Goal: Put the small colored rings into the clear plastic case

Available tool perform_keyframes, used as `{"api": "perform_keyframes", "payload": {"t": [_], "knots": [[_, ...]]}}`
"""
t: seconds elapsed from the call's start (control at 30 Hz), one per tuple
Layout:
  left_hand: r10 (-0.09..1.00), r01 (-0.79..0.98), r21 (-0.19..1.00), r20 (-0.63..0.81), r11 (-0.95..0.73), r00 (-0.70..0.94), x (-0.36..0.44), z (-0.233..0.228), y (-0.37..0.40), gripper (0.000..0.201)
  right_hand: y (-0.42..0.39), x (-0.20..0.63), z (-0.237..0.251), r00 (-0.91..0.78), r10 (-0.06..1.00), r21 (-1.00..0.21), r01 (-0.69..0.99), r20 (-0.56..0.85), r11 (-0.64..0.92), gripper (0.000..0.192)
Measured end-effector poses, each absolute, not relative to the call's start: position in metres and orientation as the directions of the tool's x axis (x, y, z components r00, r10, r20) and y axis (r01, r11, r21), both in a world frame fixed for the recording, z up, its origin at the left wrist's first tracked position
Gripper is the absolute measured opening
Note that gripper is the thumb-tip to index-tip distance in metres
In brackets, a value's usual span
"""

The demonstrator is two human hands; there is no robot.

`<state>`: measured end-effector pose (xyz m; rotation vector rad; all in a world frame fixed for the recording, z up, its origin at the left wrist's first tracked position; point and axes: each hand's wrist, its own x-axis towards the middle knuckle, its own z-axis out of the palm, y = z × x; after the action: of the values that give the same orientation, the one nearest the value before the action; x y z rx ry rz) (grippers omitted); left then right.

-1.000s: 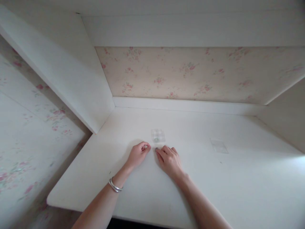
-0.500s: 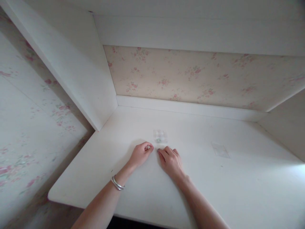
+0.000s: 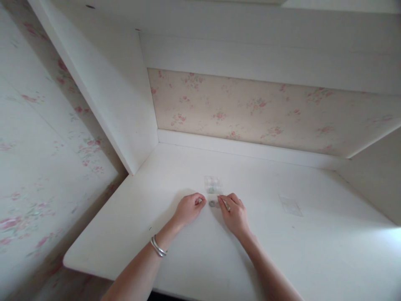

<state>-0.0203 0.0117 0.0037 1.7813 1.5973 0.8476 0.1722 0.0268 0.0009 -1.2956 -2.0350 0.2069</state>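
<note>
My left hand (image 3: pixel 190 209) rests at the middle of the white desktop, its thumb and index finger pinched together. Whatever the pinch holds, if anything, is too small to make out. My right hand (image 3: pixel 234 214) faces it from the right, closed, with thumb and index fingertips pressed together at the edge of a small pale patch. Between the hands lies a small grey round piece (image 3: pixel 212 203), close to the right fingertips. Just beyond them sits a clear plastic tray with small compartments (image 3: pixel 213 183) and something greenish at its near side.
A thin clear plastic square (image 3: pixel 291 206) lies on the desktop (image 3: pixel 175 263) to the right. A white side panel (image 3: pixel 122 113) rises at left, and a low ledge (image 3: pixel 244 144) runs along the back below flowered wallpaper. A small dark speck (image 3: pixel 150 228) is left of the left forearm.
My right hand has shifted slightly right, uncovering the grey round piece. My left hand keeps its pinch. The view has tilted a little, so everything sits slightly lower.
</note>
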Motion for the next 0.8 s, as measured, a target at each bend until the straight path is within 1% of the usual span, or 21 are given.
{"api": "perform_keyframes", "payload": {"t": [0.17, 0.27, 0.33, 0.4, 0.5, 0.6, 0.7, 0.8], "knots": [[0.995, 0.634, 0.767, 0.066, -0.099, 0.076, -0.020, 0.000, 0.012, 0.026, 0.051, 0.172, 0.007, -0.203, 0.841, -0.468, 0.754, 0.502, 0.462, 0.028], [0.995, 0.642, 0.760, 0.064, -0.098, 0.076, -0.021, 0.000, 0.012, 0.027, 0.064, 0.171, 0.007, -0.214, 0.857, -0.453, 0.775, 0.468, 0.441, 0.029], [0.994, 0.643, 0.758, 0.065, -0.104, 0.084, -0.021, 0.001, 0.012, 0.027, 0.070, 0.173, 0.006, -0.214, 0.875, -0.472, 0.773, 0.435, 0.424, 0.029], [0.993, 0.644, 0.757, 0.065, -0.111, 0.094, -0.022, 0.002, 0.012, 0.027, 0.070, 0.177, 0.006, -0.173, 0.886, -0.528, 0.748, 0.430, 0.402, 0.031], [0.993, 0.658, 0.745, 0.060, -0.114, 0.105, -0.022, 0.003, 0.012, 0.028, 0.062, 0.188, 0.005, -0.067, 0.905, -0.641, 0.685, 0.419, 0.348, 0.033], [0.992, 0.675, 0.728, 0.054, -0.118, 0.115, -0.022, 0.003, 0.012, 0.028, 0.052, 0.200, 0.001, 0.022, 0.937, -0.731, 0.631, 0.350, 0.258, 0.037], [0.989, 0.694, 0.706, 0.067, -0.142, 0.133, -0.020, 0.003, 0.010, 0.026, 0.045, 0.207, -0.006, 0.090, 0.957, -0.792, 0.586, 0.275, 0.173, 0.039], [0.983, 0.740, 0.647, 0.110, -0.183, 0.146, -0.016, 0.005, 0.006, 0.024, 0.044, 0.210, -0.010, 0.111, 0.964, -0.822, 0.552, 0.241, 0.142, 0.040]]}}
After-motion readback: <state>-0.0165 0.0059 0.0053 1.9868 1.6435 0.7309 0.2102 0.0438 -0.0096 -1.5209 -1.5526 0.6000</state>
